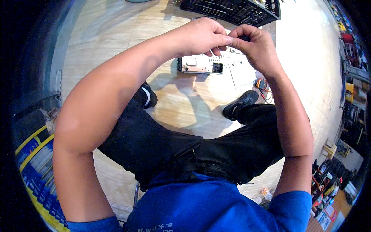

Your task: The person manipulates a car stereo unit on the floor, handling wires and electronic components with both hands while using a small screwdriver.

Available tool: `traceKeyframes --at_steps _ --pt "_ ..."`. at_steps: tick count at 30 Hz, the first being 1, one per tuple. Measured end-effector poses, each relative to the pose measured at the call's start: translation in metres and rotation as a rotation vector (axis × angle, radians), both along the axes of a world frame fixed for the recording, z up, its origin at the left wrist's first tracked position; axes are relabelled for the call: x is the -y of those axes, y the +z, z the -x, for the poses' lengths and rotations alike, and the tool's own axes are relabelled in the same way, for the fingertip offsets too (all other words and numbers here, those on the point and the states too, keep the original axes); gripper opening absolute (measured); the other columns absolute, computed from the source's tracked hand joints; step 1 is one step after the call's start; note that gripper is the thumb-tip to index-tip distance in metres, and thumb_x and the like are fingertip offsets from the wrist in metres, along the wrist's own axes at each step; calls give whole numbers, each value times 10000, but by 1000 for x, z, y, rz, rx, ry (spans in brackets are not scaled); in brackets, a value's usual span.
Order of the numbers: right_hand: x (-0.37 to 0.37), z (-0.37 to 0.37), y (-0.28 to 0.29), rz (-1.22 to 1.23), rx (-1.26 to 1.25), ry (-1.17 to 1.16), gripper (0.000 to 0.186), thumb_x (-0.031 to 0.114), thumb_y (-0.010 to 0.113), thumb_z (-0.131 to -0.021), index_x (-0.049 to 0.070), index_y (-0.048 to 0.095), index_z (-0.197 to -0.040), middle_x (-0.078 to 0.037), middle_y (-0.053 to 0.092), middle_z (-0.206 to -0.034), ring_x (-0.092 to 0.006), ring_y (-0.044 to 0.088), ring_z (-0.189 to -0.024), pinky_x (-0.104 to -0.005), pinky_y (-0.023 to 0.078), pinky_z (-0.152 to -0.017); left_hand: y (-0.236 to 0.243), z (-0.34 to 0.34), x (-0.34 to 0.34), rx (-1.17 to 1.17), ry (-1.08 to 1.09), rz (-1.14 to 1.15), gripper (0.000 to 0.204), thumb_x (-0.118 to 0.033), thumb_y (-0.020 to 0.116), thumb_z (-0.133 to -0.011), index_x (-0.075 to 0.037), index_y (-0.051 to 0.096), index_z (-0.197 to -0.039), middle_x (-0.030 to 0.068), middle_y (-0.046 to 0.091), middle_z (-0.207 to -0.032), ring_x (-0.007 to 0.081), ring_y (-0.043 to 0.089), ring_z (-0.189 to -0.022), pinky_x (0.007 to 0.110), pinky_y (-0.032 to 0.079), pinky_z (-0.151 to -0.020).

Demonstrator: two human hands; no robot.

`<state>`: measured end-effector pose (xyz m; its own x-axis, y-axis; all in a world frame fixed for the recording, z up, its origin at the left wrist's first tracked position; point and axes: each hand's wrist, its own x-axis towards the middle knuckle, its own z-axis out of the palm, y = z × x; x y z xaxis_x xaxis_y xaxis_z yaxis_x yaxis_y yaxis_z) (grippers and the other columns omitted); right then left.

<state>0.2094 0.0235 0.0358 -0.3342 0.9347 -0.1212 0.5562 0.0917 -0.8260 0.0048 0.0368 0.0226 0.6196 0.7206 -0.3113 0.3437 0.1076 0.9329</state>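
My left hand [206,38] and my right hand [255,48] meet at the fingertips in front of me, both with thumb and fingers brought together; what is pinched between them is too small to make out. A dark shape shows inside the curl of my right fingers, not clear what. Just beyond and below them on the floor lies a silver metal electronic unit [191,66] with slots and a dark socket on its side. A white sheet [240,77], with small bits at its upper part, lies to the right of the unit, partly hidden by my right hand.
A black plastic crate [228,11] stands at the top. An orange-and-black meter [261,84] with leads lies right of my right foot. My legs and shoes are on the pale floor [96,46]. Tool-laden shelving [348,58] lines the right side; a blue-and-yellow rack [36,166] is at lower left.
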Motion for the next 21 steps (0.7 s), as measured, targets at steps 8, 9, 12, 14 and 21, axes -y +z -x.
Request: traceKeyframes --at_steps 8,9,12,14,21 --pt "5 3 -4 118 -123 12 142 82 723 -897 -33 727 -980 -85 742 -879 -123 682 -835 -288 549 -766 -10 3 0 7 28 69 348 -347 494 -1058 -44 664 -1050 29 677 -928 97 653 -817 248 526 -705" --pt "5 2 -7 37 -84 48 140 97 714 -918 -20 723 -994 -48 721 -859 -88 635 -799 -257 518 -722 -10 3 0 5 37 59 360 -354 482 -1061 -43 663 -1056 31 677 -933 100 653 -822 252 528 -714" --pt "5 1 -8 -91 16 102 139 111 703 -940 -8 718 -1010 -12 699 -837 -55 589 -765 -229 490 -681 -10 2 1 -43 20 -26 369 -356 469 -1065 -38 657 -1070 31 674 -944 103 648 -818 257 528 -715" --pt "6 0 -6 -140 76 123 140 110 701 -941 -9 716 -1013 -13 699 -836 -56 590 -768 -231 493 -684 -10 1 1 -44 18 -18 369 -355 467 -1066 -37 654 -1073 30 672 -944 104 646 -814 259 528 -717" --pt "6 -2 -4 -115 65 85 138 94 692 -938 -2 698 -1037 -7 688 -853 -49 592 -798 -225 501 -720 -8 -3 4 -57 64 -12 344 -335 475 -1064 -38 648 -1052 27 668 -917 103 642 -801 260 529 -717"
